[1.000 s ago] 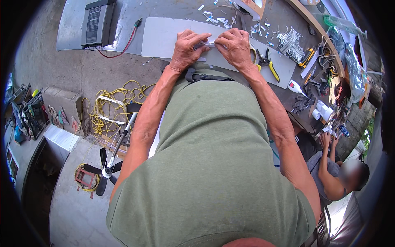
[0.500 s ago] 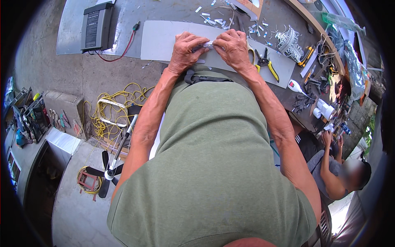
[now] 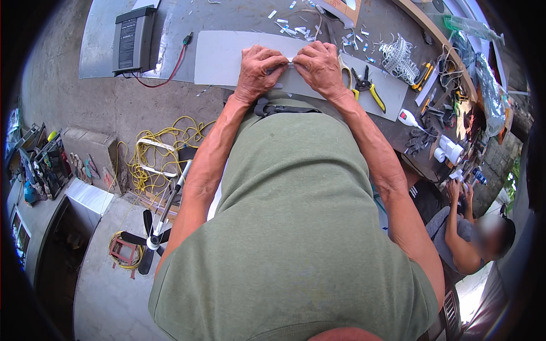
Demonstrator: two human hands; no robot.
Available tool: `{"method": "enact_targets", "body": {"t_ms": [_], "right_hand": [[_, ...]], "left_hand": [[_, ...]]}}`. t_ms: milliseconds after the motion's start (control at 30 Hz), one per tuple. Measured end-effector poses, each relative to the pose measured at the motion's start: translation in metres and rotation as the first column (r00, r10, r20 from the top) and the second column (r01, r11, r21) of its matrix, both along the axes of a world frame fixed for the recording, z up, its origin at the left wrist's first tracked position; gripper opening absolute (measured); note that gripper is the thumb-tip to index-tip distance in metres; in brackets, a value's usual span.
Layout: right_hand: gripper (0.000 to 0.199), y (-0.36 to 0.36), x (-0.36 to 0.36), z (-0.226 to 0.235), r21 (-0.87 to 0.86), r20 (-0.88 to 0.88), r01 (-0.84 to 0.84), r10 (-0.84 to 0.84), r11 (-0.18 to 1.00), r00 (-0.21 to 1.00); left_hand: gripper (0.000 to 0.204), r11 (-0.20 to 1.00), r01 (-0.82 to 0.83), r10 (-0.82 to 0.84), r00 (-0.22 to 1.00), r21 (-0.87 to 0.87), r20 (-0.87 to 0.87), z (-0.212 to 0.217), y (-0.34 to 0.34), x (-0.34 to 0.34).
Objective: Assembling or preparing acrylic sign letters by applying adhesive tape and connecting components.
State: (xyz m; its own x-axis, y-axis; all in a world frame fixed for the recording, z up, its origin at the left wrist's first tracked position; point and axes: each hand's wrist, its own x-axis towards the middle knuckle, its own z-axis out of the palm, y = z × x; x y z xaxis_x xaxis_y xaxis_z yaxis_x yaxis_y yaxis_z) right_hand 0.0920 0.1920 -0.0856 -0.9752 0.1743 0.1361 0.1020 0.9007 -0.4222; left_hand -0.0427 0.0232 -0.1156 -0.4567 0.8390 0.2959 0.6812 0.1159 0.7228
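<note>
While both our hands meet over the grey sheet [image 3: 227, 59] on the surface [image 3: 187, 20], we pinch a small white strip [image 3: 291, 61] between them, right at the sheet's near edge. Left hand [image 3: 260, 71] is curled tight, fingertips closed on the strip's left end; right hand [image 3: 319, 67] is closed on its right end, knuckles up. What the strip is exactly we cannot tell, it is mostly hidden by our fingers. To do this well, we judge the pinch should stay close to the middle so the small piece does not bend or slip, with both wrists resting low on the sheet for steadiness. Both forearms run up from the lower edge and converge, elbows out, wrists slightly bent inward. Yellow-handled pliers [image 3: 367, 88] lie just beside the right hand, white scraps [image 3: 296, 28] are scattered beyond, and a black box [image 3: 133, 40] with a red wire [image 3: 170, 68] sits well to the left. Another person [image 3: 472, 238] sits at far right, hands busy with something small
</note>
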Motion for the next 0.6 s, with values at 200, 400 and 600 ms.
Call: {"method": "enact_targets", "body": {"t_ms": [200, 400, 600], "right_hand": [[0.009, -0.001, -0.001, 0.002, 0.017, 0.008, -0.007, 0.007, 1.0, 1.0], [0.018, -0.005, 0.003, 0.002, 0.013, -0.04, 0.002, -0.002, 1.0, 0.999], [0.041, -0.023, 0.025, 0.014, 0.163, 0.001, 0.053, -0.054, 0.985, 0.999]], "left_hand": [[0.015, 1.0, -0.016, 0.016, 1.0, -0.004, -0.01, 0.003, 0.003, 0.002], [0.012, 0.997, -0.044, 0.045, 0.999, -0.059, 0.01, 0.009, 0.008, 0.006], [0.01, 0.994, -0.054, 0.058, 0.998, -0.095, 0.037, 0.011, 0.008, 0.006]]}}
